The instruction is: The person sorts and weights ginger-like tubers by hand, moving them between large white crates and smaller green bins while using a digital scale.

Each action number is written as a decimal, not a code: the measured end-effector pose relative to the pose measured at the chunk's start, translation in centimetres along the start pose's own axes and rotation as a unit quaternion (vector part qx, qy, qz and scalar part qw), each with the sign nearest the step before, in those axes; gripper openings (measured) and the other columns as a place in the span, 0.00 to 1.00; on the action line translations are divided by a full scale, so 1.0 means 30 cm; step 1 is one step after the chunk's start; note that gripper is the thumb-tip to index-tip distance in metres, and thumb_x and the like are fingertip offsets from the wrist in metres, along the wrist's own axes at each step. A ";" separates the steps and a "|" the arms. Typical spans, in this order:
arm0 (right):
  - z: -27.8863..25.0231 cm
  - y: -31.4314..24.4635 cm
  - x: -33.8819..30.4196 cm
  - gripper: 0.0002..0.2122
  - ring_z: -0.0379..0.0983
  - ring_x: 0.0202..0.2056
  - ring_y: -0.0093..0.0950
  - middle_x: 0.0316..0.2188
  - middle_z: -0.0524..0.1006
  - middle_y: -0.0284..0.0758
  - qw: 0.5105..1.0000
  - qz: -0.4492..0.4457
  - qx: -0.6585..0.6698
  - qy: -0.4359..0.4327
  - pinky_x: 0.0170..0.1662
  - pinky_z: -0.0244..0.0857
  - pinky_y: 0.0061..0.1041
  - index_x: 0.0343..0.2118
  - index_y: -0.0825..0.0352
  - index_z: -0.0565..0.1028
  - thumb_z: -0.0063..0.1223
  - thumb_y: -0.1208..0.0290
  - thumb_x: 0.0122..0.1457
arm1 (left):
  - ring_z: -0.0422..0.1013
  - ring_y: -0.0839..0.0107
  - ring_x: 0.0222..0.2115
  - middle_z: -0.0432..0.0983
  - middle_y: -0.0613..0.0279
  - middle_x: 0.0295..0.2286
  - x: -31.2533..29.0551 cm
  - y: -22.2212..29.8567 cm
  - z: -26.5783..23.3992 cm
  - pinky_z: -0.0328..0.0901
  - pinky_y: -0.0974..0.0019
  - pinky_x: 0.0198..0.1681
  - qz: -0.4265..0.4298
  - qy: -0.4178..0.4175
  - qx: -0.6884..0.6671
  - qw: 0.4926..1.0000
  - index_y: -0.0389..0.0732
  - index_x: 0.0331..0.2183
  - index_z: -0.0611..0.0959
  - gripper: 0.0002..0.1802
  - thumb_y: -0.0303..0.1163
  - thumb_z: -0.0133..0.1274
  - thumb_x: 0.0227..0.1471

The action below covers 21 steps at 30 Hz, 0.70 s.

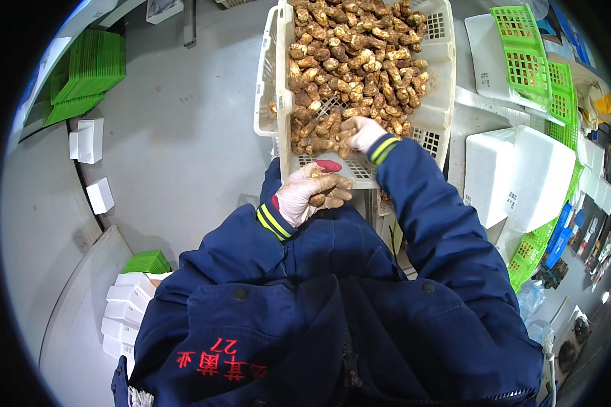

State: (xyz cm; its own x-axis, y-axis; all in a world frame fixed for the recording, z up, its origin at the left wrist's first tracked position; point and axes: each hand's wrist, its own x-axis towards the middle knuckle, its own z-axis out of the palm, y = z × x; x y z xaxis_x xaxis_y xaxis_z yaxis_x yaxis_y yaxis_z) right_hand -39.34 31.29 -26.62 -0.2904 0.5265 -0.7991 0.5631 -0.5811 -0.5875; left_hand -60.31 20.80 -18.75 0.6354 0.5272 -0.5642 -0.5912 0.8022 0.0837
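Note:
A white plastic crate point(440, 88) with slotted walls stands in front of me, heaped with stubby brown-and-cream mushrooms point(360, 61). My left hand point(305, 193), in a pale glove with a red patch at the thumb, is at the crate's near edge, palm up, with its fingers curled round a couple of mushrooms point(322, 183). Inside the crate my right hand point(362, 133), also gloved, reaches down to the near side of the heap. Its fingers close on a mushroom, partly hidden by the hand. Bare slotted floor shows near the crate's front.
Another white crate point(266, 74) sits close along the left side. To the right are white foam boxes point(516, 173) and green plastic baskets point(519, 41). Green stacked trays point(91, 64) stand at the far left, with more white boxes point(125, 305) at lower left.

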 end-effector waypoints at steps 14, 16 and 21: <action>-0.070 -0.200 -0.322 0.15 0.73 0.39 0.40 0.36 0.78 0.41 0.874 -0.319 -0.312 0.190 0.44 0.67 0.33 0.42 0.66 0.77 0.55 0.64 0.53 | 0.67 0.48 0.48 0.65 0.42 0.49 0.018 -0.022 0.049 0.66 0.42 0.49 -0.051 -0.111 -0.176 0.977 0.39 0.55 0.62 0.27 0.23 0.46 0.53; -0.047 -0.136 -0.171 0.14 0.72 0.40 0.37 0.36 0.77 0.38 0.789 -0.279 -0.498 0.228 0.42 0.67 0.34 0.43 0.64 0.75 0.51 0.69 0.53 | 0.70 0.51 0.45 0.66 0.40 0.47 0.012 -0.026 0.042 0.67 0.43 0.48 -0.069 -0.110 -0.150 0.980 0.39 0.55 0.63 0.27 0.22 0.46 0.53; -0.035 -0.053 -0.017 0.08 0.74 0.37 0.38 0.31 0.77 0.40 0.720 -0.135 -0.652 0.194 0.41 0.68 0.35 0.34 0.63 0.77 0.49 0.74 0.51 | 0.70 0.51 0.45 0.67 0.42 0.47 0.005 -0.018 0.035 0.67 0.43 0.49 -0.040 -0.083 -0.144 0.985 0.40 0.54 0.64 0.24 0.22 0.46 0.54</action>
State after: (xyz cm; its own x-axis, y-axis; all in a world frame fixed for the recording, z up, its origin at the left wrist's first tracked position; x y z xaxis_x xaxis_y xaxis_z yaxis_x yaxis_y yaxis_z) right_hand -39.28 32.59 -25.13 -0.4303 0.7921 -0.4330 0.8482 0.5189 0.1065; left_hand -59.36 20.74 -18.01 0.7435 0.5240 -0.4155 -0.6379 0.7422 -0.2054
